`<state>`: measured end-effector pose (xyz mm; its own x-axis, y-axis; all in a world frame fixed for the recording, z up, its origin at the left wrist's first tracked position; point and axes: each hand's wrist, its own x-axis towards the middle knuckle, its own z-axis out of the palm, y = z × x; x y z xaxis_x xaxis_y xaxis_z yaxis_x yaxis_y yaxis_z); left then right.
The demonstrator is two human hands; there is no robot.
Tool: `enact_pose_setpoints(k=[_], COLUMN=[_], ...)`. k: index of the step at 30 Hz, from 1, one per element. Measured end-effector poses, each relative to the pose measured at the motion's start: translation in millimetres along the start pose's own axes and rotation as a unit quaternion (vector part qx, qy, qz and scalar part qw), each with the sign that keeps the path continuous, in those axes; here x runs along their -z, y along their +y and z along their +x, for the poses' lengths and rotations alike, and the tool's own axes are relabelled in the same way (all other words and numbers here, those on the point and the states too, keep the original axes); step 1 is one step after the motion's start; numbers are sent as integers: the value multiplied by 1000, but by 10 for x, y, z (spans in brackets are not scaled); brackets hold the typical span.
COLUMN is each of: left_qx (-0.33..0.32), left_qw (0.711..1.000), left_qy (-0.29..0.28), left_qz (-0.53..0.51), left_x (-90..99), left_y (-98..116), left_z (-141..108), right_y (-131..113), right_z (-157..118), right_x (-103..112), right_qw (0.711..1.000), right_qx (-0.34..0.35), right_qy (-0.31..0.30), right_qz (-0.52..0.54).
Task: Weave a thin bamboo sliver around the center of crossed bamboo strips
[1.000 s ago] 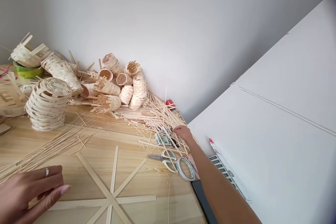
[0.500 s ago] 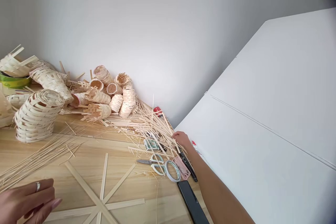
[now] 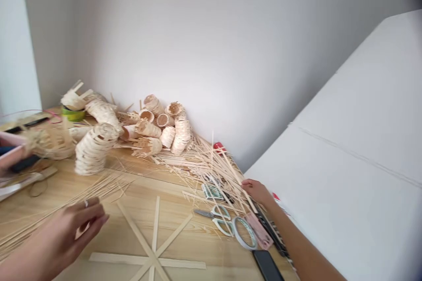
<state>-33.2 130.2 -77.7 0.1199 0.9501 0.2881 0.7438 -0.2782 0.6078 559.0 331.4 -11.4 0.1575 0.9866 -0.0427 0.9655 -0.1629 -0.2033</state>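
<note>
I have the left hand point(image 3: 67, 228) at the lower left of the head view, raised over the wooden surface point(image 3: 204, 252), with the forearm cut off by the frame edge. Its fingers point(image 3: 95, 210) curl loosely, one wearing a ring. A pale sliver shows at the hand, but blur leaves me unable to tell whether it pinches anything. The right hand point(image 3: 257, 192) comes in from the lower right with the arm extended and the fingers held close together, at the edge of the heap of loose bamboo strips point(image 3: 211, 167). It touches the strips, though I cannot tell whether it grips one. Just below it lie steel scissors point(image 3: 214, 216), a roll of tape point(image 3: 244, 233), a pink packet point(image 3: 259, 230) and a black phone point(image 3: 267, 265). A star of crossed strips point(image 3: 153, 257) lies flat between the hands, cut off by the bottom edge. Woven bamboo baskets point(image 3: 165, 125) are heaped against the wall point(image 3: 214, 52), with a larger woven form point(image 3: 95, 149) to their left. A blurred pink object point(image 3: 9, 149) at the left edge is hard to make out.
</note>
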Motion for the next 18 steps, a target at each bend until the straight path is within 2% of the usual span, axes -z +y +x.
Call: enact_pose_setpoints(k=[1,3,5,12,18], left_qx=[0,4,11,-17,-10], left_qw=[1000,1000,1000,1000,999], left_qy=[-21,-10,-3,-11,-38], left_qz=[0,13,16,6,3], left_x=[96,236,293,220,170], left_y=[46,98,115,84,21], left_z=[37,100,132,107,77], right_y=[14,36,41,1,17], right_z=[18,59,85,33,-29], right_x=[-15,-54,-96,-189,-245], right_qw=[1000,1000,1000,1000,999], right_qx=[5,10,12,9,22], right_qy=[-6,-16,-22,-23,-24], right_qz=[2,5,7,12,17])
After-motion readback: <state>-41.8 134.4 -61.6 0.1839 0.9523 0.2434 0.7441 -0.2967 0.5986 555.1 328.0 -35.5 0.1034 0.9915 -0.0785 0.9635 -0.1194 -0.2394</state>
